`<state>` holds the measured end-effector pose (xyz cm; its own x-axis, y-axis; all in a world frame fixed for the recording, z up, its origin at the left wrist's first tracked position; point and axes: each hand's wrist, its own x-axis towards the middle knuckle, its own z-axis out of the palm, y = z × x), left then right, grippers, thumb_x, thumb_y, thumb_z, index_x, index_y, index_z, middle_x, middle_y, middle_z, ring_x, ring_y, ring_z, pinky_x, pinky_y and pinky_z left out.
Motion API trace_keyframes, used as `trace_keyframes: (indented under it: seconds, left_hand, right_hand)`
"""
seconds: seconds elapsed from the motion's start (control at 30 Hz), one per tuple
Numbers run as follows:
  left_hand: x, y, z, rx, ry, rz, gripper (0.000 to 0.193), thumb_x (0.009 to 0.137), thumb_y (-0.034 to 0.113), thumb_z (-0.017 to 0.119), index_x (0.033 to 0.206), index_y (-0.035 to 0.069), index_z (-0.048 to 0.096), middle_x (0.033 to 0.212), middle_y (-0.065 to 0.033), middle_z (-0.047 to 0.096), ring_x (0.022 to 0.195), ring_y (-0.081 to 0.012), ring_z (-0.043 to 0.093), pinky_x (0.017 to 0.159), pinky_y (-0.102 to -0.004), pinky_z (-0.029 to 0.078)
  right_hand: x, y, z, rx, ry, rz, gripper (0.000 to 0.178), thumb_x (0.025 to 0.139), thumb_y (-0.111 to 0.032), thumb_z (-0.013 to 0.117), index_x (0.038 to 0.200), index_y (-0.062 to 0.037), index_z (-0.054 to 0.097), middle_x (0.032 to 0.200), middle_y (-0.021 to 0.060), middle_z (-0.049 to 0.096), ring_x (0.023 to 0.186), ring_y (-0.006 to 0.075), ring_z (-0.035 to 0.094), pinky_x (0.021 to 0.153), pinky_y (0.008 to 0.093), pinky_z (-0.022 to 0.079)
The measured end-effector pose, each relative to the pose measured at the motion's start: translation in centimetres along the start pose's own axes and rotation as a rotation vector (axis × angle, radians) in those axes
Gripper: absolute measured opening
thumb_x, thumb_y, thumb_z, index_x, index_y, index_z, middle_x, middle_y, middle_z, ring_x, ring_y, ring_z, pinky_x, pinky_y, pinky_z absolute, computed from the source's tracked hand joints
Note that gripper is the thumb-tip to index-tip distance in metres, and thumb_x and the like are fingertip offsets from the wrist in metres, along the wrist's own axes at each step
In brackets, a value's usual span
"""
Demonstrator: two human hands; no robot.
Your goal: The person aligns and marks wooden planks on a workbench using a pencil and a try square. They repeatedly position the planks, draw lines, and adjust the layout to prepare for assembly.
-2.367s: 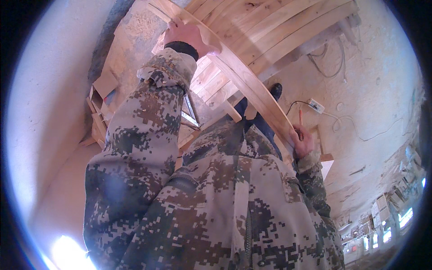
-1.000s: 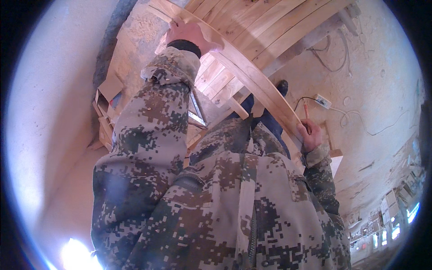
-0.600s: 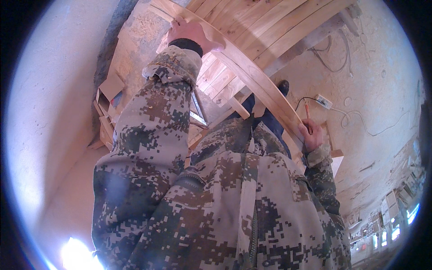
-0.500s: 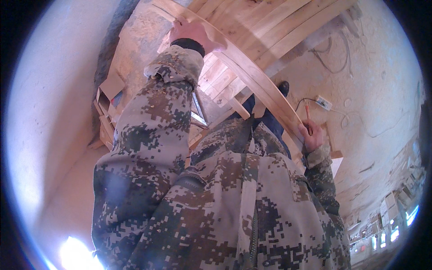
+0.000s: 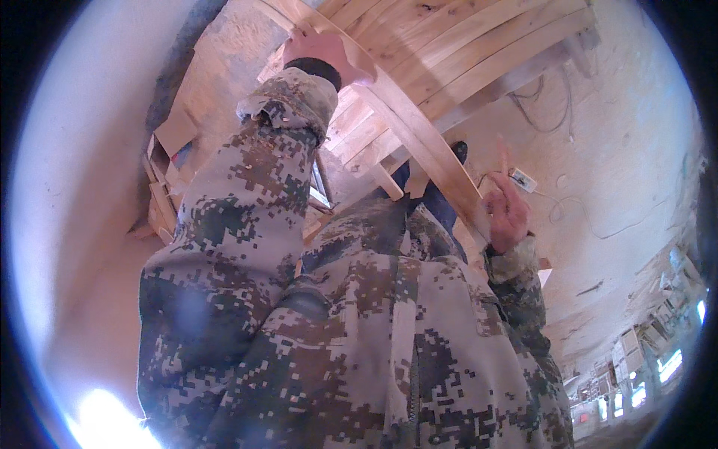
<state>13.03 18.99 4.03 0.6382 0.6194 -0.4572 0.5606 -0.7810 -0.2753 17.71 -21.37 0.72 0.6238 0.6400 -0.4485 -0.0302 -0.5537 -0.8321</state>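
Note:
A long, narrow wooden board (image 5: 411, 123) runs slantwise from the upper left down toward my right side. My left hand (image 5: 323, 56) grips it near its far end, with the thumb stretched along the edge and the other fingers partly hidden. Beside the near end is my right hand (image 5: 508, 215), its fingers curled around a thin reddish pencil (image 5: 503, 153) that points away from me and is smeared by motion. Whether this hand touches the board I cannot tell.
Several planks lie side by side as a wooden panel (image 5: 464, 56) beyond the board. A metal square (image 5: 320, 187) sits below my left wrist. A white power strip (image 5: 523, 179) with cable lies on the floor at right. Wood offcuts (image 5: 166, 183) are piled along the left wall.
My right hand has turned and lifted slightly, and the pencil has swung with it. My left hand keeps its hold on the board. The whole view has shifted a little.

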Motion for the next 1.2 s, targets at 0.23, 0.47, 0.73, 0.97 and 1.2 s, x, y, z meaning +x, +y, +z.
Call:
trace_keyframes:
  seconds: [0.23,0.47,0.73,0.97,1.2]
  left_hand:
    - [0.0,0.1,-1.0,-0.004,-0.075,0.024,0.093,0.067,0.074,0.078,0.131,0.007,0.066,0.149,-0.0258,0.05,0.141,-0.0444,0.042,0.114,-0.0486,0.041]
    - [-0.3,0.4,-1.1,-0.006,-0.041,-0.014,0.093,0.067,0.073,0.079,0.13,0.005,0.066,0.149,-0.0277,0.049,0.141,-0.0449,0.042,0.115,-0.0478,0.04]
    - [-0.7,0.0,-0.7,-0.027,0.011,-0.005,0.094,0.068,0.072,0.078,0.132,0.004,0.065,0.152,-0.0299,0.042,0.143,-0.045,0.038,0.116,-0.0481,0.039]
    - [-0.5,-0.1,-0.9,-0.043,0.07,0.015,0.099,0.067,0.073,0.078,0.135,0.004,0.063,0.151,-0.0295,0.042,0.143,-0.0437,0.038,0.115,-0.0483,0.039]
    - [-0.2,-0.3,-0.4,0.012,0.088,0.015,0.103,0.065,0.073,0.08,0.143,0.009,0.057,0.15,-0.0278,0.044,0.141,-0.0432,0.04,0.114,-0.0502,0.04]
  right_hand:
    - [6.2,-7.4,2.3,-0.215,-0.13,-0.378,0.054,0.095,-0.02,0.06,0.148,-0.0159,0.05,0.09,0.0161,0.073,0.073,0.0375,0.069,0.071,0.0465,0.055]
    - [7.4,-5.0,2.3,-0.249,-0.107,-0.198,0.033,0.101,-0.014,0.051,0.131,-0.0084,0.064,0.084,0.0134,0.069,0.069,0.024,0.068,0.064,0.038,0.053]
    - [2.4,3.3,2.6,-0.132,0.051,0.045,0.036,0.094,-0.032,0.065,0.118,-0.0044,0.07,0.086,0.0142,0.073,0.079,0.0284,0.07,0.073,0.0407,0.054]
    - [1.0,3.1,1.6,-0.041,-0.117,0.223,0.04,0.093,-0.037,0.067,0.112,-0.0019,0.071,0.087,0.0149,0.073,0.081,0.022,0.07,0.075,0.0373,0.054]
    - [1.2,3.2,2.0,-0.103,-0.083,0.227,0.044,0.092,-0.041,0.066,0.111,-0.0015,0.072,0.088,0.0191,0.073,0.082,0.0278,0.072,0.076,0.0394,0.054]
